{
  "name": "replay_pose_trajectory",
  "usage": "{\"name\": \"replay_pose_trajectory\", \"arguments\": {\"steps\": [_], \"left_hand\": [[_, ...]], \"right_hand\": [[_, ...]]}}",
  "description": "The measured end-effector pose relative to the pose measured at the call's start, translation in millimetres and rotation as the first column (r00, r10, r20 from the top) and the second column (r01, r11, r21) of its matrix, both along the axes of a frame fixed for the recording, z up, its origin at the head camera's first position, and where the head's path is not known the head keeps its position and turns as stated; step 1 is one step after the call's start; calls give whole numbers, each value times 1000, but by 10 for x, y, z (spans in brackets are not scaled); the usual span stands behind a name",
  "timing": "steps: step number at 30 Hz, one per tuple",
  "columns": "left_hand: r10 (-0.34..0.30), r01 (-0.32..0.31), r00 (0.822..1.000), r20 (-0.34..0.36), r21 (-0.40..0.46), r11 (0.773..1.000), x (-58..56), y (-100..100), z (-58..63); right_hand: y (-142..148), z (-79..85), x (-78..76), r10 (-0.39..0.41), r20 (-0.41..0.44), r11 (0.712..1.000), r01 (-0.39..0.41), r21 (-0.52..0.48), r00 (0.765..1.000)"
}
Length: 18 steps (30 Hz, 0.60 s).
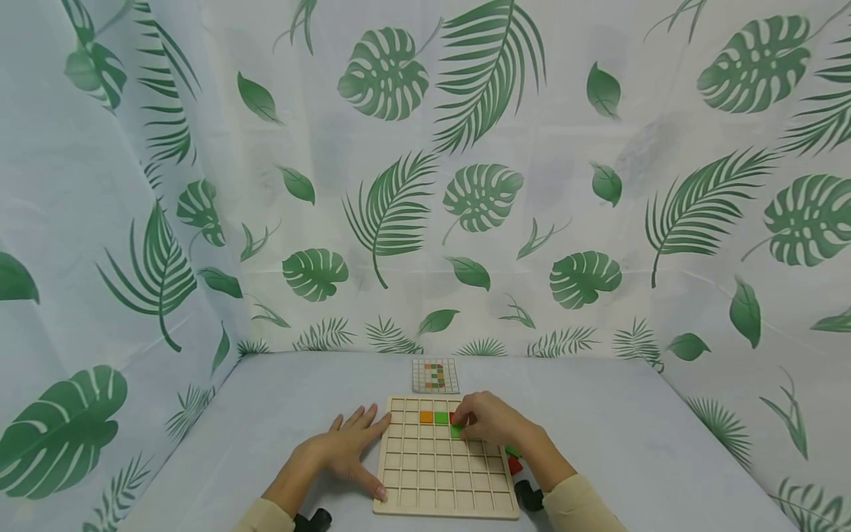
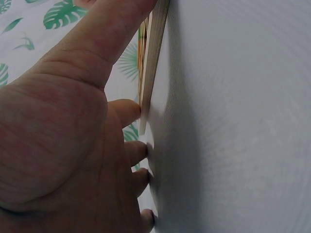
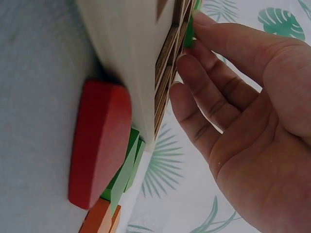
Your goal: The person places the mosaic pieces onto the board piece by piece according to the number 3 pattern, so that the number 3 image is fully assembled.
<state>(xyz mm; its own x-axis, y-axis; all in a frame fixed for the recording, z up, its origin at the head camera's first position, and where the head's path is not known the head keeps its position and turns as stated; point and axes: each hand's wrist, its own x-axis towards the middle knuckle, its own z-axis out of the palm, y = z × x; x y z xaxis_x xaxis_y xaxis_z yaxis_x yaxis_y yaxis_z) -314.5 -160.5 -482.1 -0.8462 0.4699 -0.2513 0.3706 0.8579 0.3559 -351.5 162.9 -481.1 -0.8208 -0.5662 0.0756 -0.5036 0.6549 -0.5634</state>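
Observation:
A wooden grid board [image 1: 425, 465] lies on the table. My left hand [image 1: 349, 447] rests at its left edge with spread fingers, the thumb on the front left corner; in the left wrist view the thumb [image 2: 92, 43] touches the board's edge [image 2: 155, 48]. Over the board's upper right part, my right hand [image 1: 495, 423] pinches a green tile [image 1: 456, 432] at the grid. In the right wrist view that green tile [image 3: 189, 35] shows by the thumb tip. In the row above sit an orange tile [image 1: 426, 417], a green one [image 1: 442, 418] and a partly hidden red one [image 1: 452, 417].
A small pattern card [image 1: 435, 375] with coloured squares lies behind the board. Along the board's right side are loose blocks: a red one [image 3: 99, 143], green ones [image 3: 124, 170] and orange ones [image 3: 99, 216], partly hidden by my right arm in the head view. Leaf-printed cloth walls surround the table.

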Motion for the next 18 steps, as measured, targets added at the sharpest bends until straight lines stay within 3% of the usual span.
{"name": "replay_pose_trajectory", "arguments": {"steps": [10, 18], "left_hand": [[7, -7, 1000, 8, -5, 1000, -5, 3, 9], [5, -5, 1000, 4, -13, 1000, -15, 0, 9]], "right_hand": [[4, 5, -6, 17, 8, 1000, -17, -9, 1000], [-7, 15, 5, 7, -35, 1000, -6, 28, 999]]}}
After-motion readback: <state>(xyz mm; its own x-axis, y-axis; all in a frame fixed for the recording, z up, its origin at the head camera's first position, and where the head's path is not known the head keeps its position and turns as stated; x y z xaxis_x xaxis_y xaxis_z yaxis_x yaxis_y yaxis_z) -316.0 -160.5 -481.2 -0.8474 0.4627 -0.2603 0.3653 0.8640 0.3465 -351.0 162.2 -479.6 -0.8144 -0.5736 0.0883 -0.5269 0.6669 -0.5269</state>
